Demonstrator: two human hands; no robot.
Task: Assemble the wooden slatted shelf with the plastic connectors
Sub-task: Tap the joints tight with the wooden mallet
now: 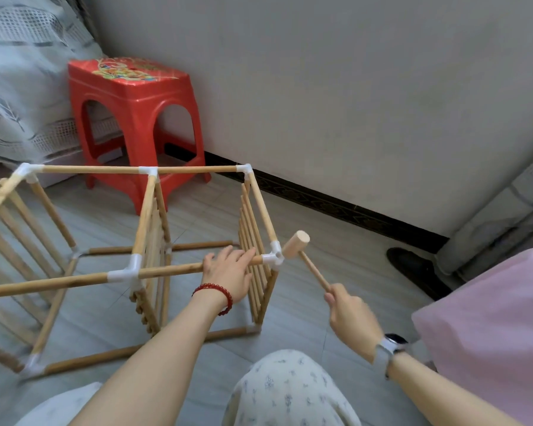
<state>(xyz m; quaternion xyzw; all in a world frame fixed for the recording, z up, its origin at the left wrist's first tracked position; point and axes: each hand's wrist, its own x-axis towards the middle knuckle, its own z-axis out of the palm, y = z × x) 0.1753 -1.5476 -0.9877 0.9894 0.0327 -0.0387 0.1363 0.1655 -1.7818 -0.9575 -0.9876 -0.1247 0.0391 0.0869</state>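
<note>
The wooden slatted shelf (148,216) lies on its side on the floor, its round rods joined by white plastic connectors. My left hand (228,272) rests on the near top rod (170,269), fingers spread toward the corner connector (274,255). My right hand (350,315) grips the handle of a small wooden mallet (296,245). The mallet's head touches or sits just beside that corner connector. Slatted panels stand upright at the middle (154,238) and right end (253,241) of the frame.
A red plastic stool (133,118) stands behind the shelf by the wall. A patterned curtain or bedcover (22,87) hangs at far left. A pink cushion (490,318) lies at right, a dark shoe (413,269) near the skirting. My knee (286,388) is at the bottom.
</note>
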